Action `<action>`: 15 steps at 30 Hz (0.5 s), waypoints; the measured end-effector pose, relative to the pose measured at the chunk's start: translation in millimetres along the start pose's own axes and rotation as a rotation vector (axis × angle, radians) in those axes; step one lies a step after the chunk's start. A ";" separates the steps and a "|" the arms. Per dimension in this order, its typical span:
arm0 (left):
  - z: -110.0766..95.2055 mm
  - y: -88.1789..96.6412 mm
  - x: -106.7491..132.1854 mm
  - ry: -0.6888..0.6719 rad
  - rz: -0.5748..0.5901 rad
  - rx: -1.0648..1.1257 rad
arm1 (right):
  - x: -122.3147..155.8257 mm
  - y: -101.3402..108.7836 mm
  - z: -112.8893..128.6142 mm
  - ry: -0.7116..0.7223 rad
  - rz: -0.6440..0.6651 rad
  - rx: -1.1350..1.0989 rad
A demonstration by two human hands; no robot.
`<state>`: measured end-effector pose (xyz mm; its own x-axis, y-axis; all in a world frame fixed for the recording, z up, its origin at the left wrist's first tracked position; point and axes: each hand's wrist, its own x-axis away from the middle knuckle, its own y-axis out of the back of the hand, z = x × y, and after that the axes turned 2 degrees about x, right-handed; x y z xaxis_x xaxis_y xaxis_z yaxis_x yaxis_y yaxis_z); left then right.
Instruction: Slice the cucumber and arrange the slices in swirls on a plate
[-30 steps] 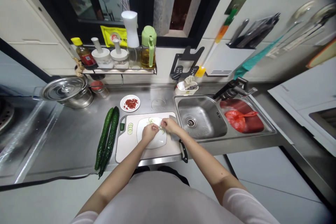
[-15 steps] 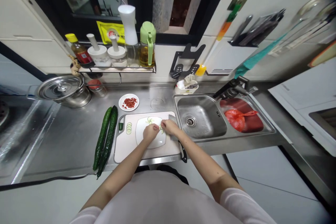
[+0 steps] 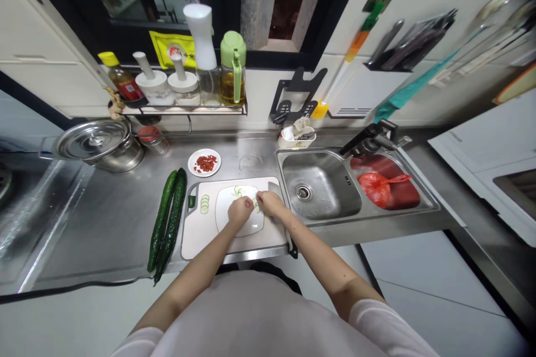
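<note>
A white square plate (image 3: pixel 228 223) lies on the light cutting board (image 3: pixel 196 240). Over its right half my left hand (image 3: pixel 240 211) and my right hand (image 3: pixel 271 203) meet closely, fingertips pinched. Pale green cucumber slices (image 3: pixel 257 208) show between the two hands, and my right fingers close on one at the plate's edge. Whatever my left fingertips hold is too small to make out. More thin slices (image 3: pixel 238 192) rest near the plate's far edge. A short row of cucumber slices (image 3: pixel 204 204) sits on the board's left, beside a dark green cucumber end (image 3: pixel 191 201).
Two whole cucumbers (image 3: pixel 168 223) lie left of the board. A knife (image 3: pixel 292 248) is at its right edge, partly under my right forearm. Behind stands a small dish of red pieces (image 3: pixel 205 163). A lidded pot (image 3: pixel 98 145) is left; the sink (image 3: pixel 320 184) is right.
The view has shifted very slightly. Both hands stay pinched over the plate with only small finger movement.
</note>
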<state>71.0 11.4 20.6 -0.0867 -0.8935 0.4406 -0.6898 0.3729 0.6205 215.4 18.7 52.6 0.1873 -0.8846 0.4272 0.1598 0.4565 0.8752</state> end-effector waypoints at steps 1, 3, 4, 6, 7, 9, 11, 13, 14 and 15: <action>0.2 -0.5 -0.3 0.000 0.000 -0.004 | -0.3 -0.3 0.2 -0.001 0.000 0.003; 0.5 -1.3 -0.4 -0.003 -0.004 -0.015 | -0.6 -1.1 0.6 -0.001 -0.002 0.006; 0.4 -1.5 -0.3 -0.005 -0.005 -0.021 | -0.6 -1.5 0.7 0.001 -0.004 0.006; 0.0 -1.6 0.3 -0.011 -0.007 -0.040 | -0.4 -2.5 0.8 0.002 -0.008 0.006; -0.3 -1.6 0.7 -0.015 -0.010 -0.051 | -0.1 -3.1 0.7 0.002 -0.010 0.006; -0.7 -1.4 1.4 -0.022 -0.013 -0.074 | 0.7 -4.4 0.1 0.000 -0.013 0.005; -0.9 -1.0 1.9 -0.027 -0.014 -0.086 | 1.7 -5.8 -0.9 -0.004 -0.019 0.002; -0.7 -0.5 2.0 -0.029 -0.011 -0.088 | 2.7 -7.2 -2.1 -0.008 -0.026 -0.003; -0.5 -0.4 1.9 -0.030 -0.010 -0.088 | 3.1 -7.8 -2.7 -0.009 -0.030 -0.005; -0.3 -0.3 1.9 -0.031 -0.009 -0.088 | 3.5 -8.3 -3.2 -0.011 -0.034 -0.009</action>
<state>71.2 9.7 21.5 -0.1038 -0.9036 0.4157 -0.6253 0.3842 0.6792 217.8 12.2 46.1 0.1712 -0.9006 0.3996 0.1742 0.4269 0.8874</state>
